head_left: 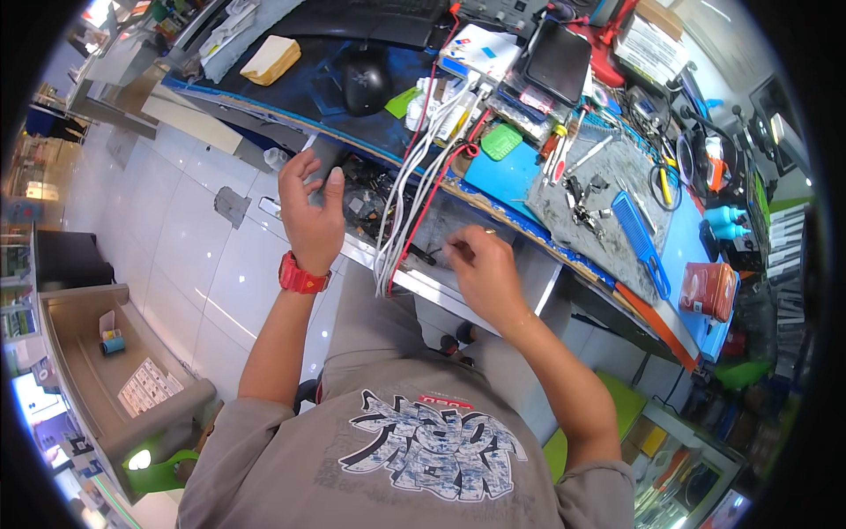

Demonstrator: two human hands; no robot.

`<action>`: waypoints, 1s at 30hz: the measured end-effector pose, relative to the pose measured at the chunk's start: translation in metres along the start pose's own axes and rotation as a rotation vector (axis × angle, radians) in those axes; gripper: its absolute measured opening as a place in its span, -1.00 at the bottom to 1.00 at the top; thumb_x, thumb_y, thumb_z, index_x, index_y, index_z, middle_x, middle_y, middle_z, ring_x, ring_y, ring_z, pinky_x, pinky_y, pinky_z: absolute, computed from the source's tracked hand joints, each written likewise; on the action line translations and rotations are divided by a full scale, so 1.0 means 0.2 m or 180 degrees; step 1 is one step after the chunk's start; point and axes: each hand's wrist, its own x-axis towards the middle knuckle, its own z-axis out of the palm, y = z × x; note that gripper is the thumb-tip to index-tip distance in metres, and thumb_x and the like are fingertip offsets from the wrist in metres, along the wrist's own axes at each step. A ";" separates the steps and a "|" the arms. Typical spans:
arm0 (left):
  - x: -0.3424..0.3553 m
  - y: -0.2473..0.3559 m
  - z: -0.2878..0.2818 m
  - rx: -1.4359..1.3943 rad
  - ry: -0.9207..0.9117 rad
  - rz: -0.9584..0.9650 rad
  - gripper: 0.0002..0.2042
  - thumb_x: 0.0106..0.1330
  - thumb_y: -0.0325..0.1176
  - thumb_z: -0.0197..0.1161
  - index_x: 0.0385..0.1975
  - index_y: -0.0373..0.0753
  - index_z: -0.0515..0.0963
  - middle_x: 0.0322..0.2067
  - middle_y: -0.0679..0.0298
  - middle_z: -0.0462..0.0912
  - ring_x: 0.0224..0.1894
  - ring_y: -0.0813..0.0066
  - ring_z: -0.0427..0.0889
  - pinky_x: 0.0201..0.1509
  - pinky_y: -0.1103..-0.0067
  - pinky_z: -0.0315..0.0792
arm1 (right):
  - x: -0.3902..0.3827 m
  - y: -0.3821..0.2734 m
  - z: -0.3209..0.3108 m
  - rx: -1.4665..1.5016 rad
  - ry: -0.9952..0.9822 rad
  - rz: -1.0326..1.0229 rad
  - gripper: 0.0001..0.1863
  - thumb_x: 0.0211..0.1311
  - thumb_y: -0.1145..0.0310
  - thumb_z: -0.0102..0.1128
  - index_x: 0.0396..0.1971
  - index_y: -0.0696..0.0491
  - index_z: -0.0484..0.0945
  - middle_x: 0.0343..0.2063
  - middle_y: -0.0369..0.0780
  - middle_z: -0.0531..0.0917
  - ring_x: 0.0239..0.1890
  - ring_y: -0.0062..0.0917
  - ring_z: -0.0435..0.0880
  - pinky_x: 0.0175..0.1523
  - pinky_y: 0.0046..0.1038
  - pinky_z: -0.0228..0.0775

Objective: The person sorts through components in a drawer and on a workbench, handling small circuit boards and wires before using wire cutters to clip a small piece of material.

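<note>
From my head view, I am holding my left grip (313,212) open, fingers parted, over the left of the pulled-out drawer (432,292). My right grip (483,269) is hovering over its right part, fingers bent; I cannot tell whether they are pinching anything. White cables (392,225) are hanging between my grips; dark parts (364,200) are lying right of my left grip.

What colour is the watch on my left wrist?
The watch is red, best seen in the head view.
</note>
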 end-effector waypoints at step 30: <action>-0.21 0.69 -0.18 -0.0786 -0.1558 -0.0266 -0.74 0.41 -0.46 0.34 0.03 -0.38 0.56 -0.14 0.05 0.65 -0.20 0.26 0.65 -0.03 0.44 0.53 | -0.20 -0.40 -0.14 0.2390 0.0414 0.0913 -0.81 0.43 0.54 0.31 -0.05 0.24 0.57 -0.31 -0.23 0.67 -0.36 -0.57 0.69 -0.19 -0.50 0.62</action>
